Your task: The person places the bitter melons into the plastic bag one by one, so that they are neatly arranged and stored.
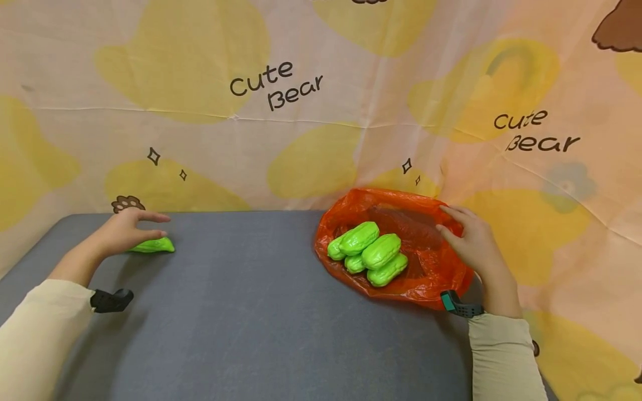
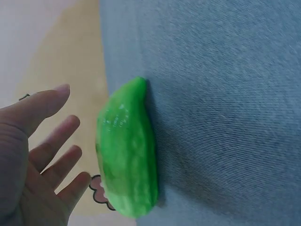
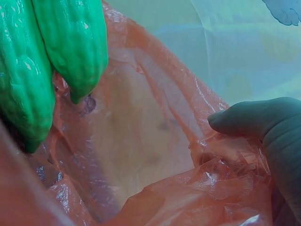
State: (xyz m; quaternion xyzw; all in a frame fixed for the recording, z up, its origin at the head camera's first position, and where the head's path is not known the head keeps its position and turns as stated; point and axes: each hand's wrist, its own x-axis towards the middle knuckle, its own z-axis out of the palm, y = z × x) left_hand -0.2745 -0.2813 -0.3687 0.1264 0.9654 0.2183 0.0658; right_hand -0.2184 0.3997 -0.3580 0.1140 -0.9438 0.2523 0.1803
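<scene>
At the far left of the table, a green bitter melon [image 1: 156, 245] with a glossy, ridged skin lies partly hidden under my left hand [image 1: 129, 229]. In the left wrist view that hand's fingers and thumb are spread beside the bitter melon [image 2: 127, 153], apart from it. A red plastic bag [image 1: 426, 267] lies with its mouth open at right of centre, and several green bitter melons [image 1: 382, 252] are piled inside. My right hand [image 1: 476, 245] holds the bag's right side; its thumb lies over bunched plastic [image 3: 225, 157], while its other fingers are hidden in the right wrist view.
A grey cloth-covered table [image 1: 241, 312] stretches between the two hands. Behind it and along the right hangs a printed curtain [image 1: 200, 133] with yellow patches and lettering. Each wrist wears a dark band, one at the left cuff [image 1: 111, 301].
</scene>
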